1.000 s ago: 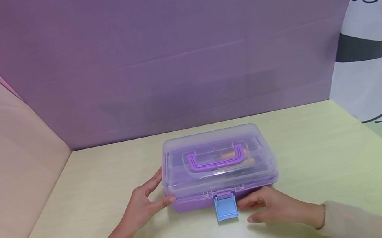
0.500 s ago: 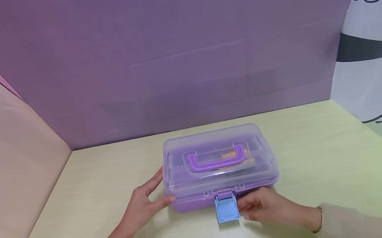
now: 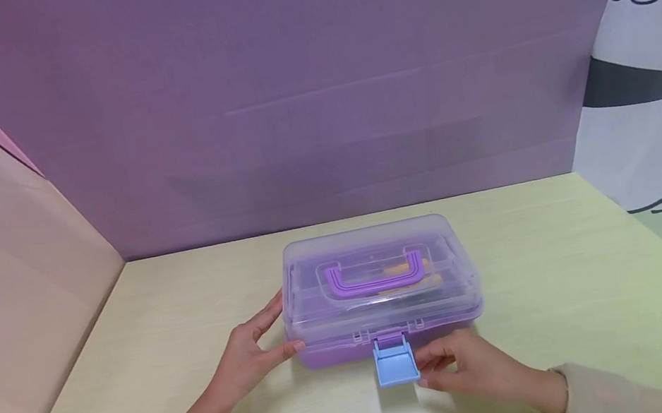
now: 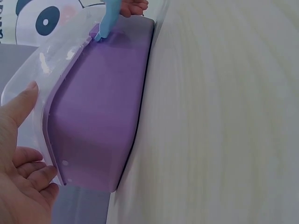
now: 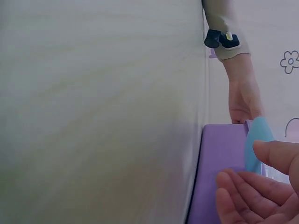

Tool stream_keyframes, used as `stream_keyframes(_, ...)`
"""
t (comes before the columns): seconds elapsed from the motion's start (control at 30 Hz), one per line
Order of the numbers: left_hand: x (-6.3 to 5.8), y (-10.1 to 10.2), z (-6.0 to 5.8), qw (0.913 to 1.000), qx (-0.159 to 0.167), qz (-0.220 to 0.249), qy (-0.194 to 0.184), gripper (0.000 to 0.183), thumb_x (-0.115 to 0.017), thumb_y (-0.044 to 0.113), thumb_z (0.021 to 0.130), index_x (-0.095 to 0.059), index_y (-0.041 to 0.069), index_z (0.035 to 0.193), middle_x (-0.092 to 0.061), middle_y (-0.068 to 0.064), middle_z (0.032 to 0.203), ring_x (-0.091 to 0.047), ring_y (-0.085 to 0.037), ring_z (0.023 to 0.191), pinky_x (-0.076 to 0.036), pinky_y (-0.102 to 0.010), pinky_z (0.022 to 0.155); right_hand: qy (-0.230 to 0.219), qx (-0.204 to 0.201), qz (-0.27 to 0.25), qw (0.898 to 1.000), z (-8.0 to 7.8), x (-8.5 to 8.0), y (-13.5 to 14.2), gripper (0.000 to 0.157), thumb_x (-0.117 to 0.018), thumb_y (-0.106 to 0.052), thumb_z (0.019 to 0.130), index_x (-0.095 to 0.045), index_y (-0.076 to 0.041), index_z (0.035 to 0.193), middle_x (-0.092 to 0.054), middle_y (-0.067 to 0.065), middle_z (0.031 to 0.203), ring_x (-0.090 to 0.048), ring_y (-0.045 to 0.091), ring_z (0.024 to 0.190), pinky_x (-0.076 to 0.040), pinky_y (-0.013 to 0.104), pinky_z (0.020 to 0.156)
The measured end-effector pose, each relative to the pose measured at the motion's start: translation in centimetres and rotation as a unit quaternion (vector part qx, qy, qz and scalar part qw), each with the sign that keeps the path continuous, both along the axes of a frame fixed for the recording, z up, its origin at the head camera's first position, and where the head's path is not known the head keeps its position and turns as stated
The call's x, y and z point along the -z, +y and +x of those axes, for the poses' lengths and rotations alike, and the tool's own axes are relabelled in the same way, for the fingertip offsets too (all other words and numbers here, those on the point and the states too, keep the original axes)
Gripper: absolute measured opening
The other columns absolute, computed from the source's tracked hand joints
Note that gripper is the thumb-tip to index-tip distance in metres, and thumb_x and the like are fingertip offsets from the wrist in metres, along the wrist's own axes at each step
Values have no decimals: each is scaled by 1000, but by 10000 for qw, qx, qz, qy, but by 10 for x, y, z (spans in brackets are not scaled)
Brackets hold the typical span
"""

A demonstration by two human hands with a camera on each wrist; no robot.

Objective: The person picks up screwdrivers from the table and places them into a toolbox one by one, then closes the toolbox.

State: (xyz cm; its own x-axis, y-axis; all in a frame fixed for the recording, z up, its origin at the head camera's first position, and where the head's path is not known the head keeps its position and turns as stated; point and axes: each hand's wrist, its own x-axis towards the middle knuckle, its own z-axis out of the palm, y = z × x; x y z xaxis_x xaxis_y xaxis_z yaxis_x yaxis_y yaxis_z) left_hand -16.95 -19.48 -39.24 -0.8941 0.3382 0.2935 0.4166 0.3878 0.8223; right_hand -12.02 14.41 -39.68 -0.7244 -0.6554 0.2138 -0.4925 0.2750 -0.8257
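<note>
A purple plastic storage box with a clear lid and a purple handle sits on the table. Its blue latch hangs off the front, tilted outward. My left hand holds the box's left front corner, thumb on the front, fingers along the side. In the left wrist view, the thumb presses the lid and curled fingertips meet its rim. My right hand has thumb and fingers at the latch's right edge; in the right wrist view the thumb overlaps the latch, with the fingers beside the box front.
Yellow-orange items show through the lid, too blurred to name. The pale wooden table ends at a purple backdrop. Printed side panels stand left and right, a panda panel on the right.
My right thumb has moved in to the latch, and the latch has swung slightly outward and up. My left hand and the box stay where they were.
</note>
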Motion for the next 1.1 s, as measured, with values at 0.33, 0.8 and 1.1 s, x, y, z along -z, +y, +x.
stream_keyframes(0.33, 3, 0, 0, 9999, 83, 92, -1, 74, -79, 16, 76, -43, 7, 141, -35, -6, 148, -33, -31, 135, -30, -52, 105, 687, 512, 277, 9959, 3, -4, -2, 9, -69, -9, 85, -73, -4, 90, -72, -1, 83, -62, -1, 76, -54, 22, 64)
stream_keyframes(0.8, 1, 0, 0, 9998, 109, 143, -64, 74, -78, 15, 77, -43, 6, 141, -34, -7, 148, -31, -31, 135, -30, -51, 106, 3159, 1347, 529, 9377, 4, -12, -6, 13, -79, -13, 75, -72, -14, 85, -70, -7, 78, -64, 5, 70, -51, 15, 62)
stream_keyframes(1.1, 1, -1, 2, 9998, 109, 113, -86, 73, -78, 16, 78, -42, 8, 142, -34, -5, 148, -32, -31, 136, -30, -51, 106, 3598, 1176, 84, 9255, 2, -15, -9, 18, -68, -24, 87, -73, -7, 90, -72, -1, 80, -66, 10, 71, -52, 16, 68)
